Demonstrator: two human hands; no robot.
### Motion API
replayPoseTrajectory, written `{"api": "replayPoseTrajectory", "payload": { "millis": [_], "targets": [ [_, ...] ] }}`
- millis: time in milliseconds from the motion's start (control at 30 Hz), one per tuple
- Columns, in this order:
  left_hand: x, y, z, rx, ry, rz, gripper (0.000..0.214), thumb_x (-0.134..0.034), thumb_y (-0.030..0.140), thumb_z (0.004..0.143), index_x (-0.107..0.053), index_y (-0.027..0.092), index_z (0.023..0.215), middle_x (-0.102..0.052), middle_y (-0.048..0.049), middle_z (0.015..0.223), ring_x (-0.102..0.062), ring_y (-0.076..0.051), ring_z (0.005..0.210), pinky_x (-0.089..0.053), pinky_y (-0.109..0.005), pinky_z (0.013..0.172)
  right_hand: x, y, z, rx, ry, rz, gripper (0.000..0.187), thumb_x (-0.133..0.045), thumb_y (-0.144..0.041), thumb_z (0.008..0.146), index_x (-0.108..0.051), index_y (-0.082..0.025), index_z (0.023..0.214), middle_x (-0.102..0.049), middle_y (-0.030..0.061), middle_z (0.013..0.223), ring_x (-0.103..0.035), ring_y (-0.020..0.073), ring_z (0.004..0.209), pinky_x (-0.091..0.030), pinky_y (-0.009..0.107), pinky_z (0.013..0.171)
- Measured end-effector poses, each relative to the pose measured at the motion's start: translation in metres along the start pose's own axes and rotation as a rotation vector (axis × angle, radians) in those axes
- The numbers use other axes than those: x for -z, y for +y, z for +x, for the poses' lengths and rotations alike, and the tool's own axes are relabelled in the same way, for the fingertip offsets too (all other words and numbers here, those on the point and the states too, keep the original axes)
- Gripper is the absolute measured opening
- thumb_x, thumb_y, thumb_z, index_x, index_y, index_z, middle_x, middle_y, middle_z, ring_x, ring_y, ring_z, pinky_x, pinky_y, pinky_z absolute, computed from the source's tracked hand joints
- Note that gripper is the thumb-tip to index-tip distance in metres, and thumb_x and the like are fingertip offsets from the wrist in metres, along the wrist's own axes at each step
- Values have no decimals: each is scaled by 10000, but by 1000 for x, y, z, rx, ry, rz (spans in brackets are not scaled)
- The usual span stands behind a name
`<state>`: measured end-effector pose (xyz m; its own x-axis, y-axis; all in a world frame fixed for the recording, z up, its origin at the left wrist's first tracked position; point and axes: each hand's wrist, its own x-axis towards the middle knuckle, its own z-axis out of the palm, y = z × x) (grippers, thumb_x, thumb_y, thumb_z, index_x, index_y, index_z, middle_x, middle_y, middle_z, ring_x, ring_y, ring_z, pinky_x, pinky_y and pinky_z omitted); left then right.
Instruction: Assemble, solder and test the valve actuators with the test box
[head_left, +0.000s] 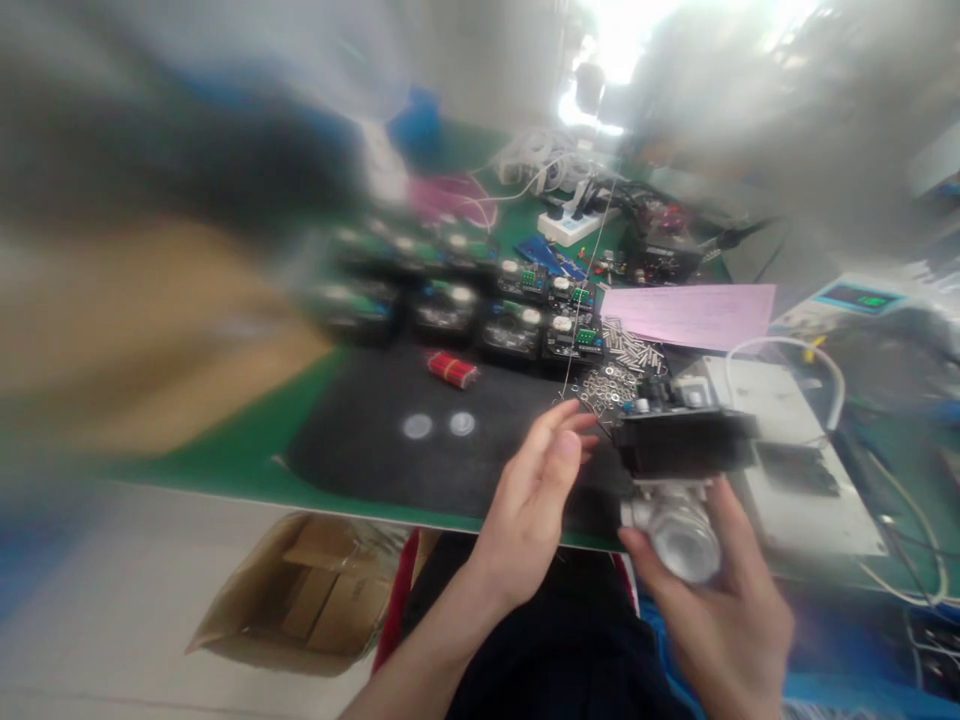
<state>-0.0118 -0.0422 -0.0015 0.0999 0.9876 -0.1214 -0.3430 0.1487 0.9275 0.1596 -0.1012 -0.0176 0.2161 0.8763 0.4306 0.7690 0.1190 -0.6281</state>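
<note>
My right hand [720, 590] is wrapped round the silvery metal base of a device [686, 445] whose upper part is a black box-like housing with small parts on top. The round end of the metal base faces me. Just left of the device, my left hand [536, 490] is raised with its fingers stretched out and nothing in it. Small nuts or washers [607, 388] and metal pins or screws [634, 348] lie in piles behind the device. Two pale discs [462, 424] rest on the black mat [360, 430], left of my left hand.
Several black circuit units [511, 330] stand in rows at the back of the mat. A red bundle [452, 369] lies before them. A pink sheet [690, 315], a power strip [574, 225] and a white panel [817, 490] are farther right. An open cardboard box [300, 595] sits on the floor.
</note>
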Motion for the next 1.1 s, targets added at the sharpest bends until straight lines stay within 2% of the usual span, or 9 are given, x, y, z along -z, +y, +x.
{"api": "replayPoseTrajectory", "payload": {
  "millis": [133, 267, 433, 533, 700, 833, 933, 1000, 1100],
  "targets": [
    [14, -3, -6, -18, -61, 154, 613, -636, 527, 1037, -514, 221, 1554, -647, -119, 1526, -642, -262, 1382, -490, -411, 1205, -21, 3, 6, 222, -92, -115, 815, -747, -329, 971, -372, -209, 1685, -658, 184, 1369, -664, 334, 1203, -613, 490, 977],
    [25, -12, 0, 31, 26, 302, 622, -761, 549, 942, -595, 198, 1429, -736, -122, 1373, -709, -273, 1254, -549, -407, 1078, -35, 4, 0, 289, -176, -154, 844, -713, -225, 984, -283, -183, 1709, -664, 192, 1336, -608, 344, 1222, -596, 547, 1007],
    [33, -11, 11, 78, 98, 449, 566, -763, 609, 910, -682, 206, 1300, -795, -71, 1119, -745, -216, 942, -585, -337, 810, -40, -3, -4, 276, -197, -172, 827, -738, -221, 968, -328, -192, 1686, -672, 178, 1326, -604, 340, 1195, -590, 556, 1014],
    [36, -9, 15, 70, 75, 507, 526, -730, 617, 930, -713, 219, 1273, -786, -56, 1063, -730, -193, 845, -579, -314, 724, -40, -4, -6, 273, -227, -166, 806, -717, -190, 974, -341, -225, 1686, -641, 169, 1389, -583, 336, 1230, -580, 554, 1033],
    [45, -12, 19, -53, 123, 570, 456, -745, 558, 937, -747, 217, 1240, -710, -82, 1249, -731, -168, 876, -617, -298, 772, -42, -4, -10, 329, -212, -162, 728, -739, -173, 975, -432, -219, 1634, -619, 167, 1411, -568, 324, 1251, -568, 524, 1045],
    [50, -15, 23, -57, 106, 514, 416, -730, 513, 961, -731, 231, 1267, -698, -73, 1247, -740, -169, 923, -632, -287, 807, -43, -8, -9, 349, -184, -149, 648, -793, -210, 956, -530, -199, 1549, -634, 163, 1348, -582, 303, 1215, -566, 488, 1039],
    [50, -18, 25, -73, 96, 512, 434, -783, 475, 926, -704, 238, 1281, -677, -71, 1292, -736, -155, 923, -641, -280, 819, -43, -10, -6, 356, -177, -115, 578, -805, -178, 942, -588, -173, 1477, -646, 160, 1308, -588, 290, 1201, -565, 468, 1036],
    [51, -20, 24, -68, 92, 526, 473, -819, 453, 898, -679, 241, 1297, -691, -67, 1276, -738, -149, 912, -642, -272, 814, -44, -10, -6, 363, -167, -81, 540, -811, -155, 932, -615, -169, 1435, -649, 159, 1308, -587, 287, 1203, -566, 465, 1034],
    [54, -21, 19, -24, 118, 526, 507, -851, 443, 867, -656, 231, 1284, -740, -48, 1113, -748, -151, 846, -644, -264, 765, -47, -10, -12, 358, -164, -25, 502, -815, -137, 925, -644, -188, 1394, -643, 148, 1313, -579, 286, 1211, -576, 463, 1028]
  ]
}}
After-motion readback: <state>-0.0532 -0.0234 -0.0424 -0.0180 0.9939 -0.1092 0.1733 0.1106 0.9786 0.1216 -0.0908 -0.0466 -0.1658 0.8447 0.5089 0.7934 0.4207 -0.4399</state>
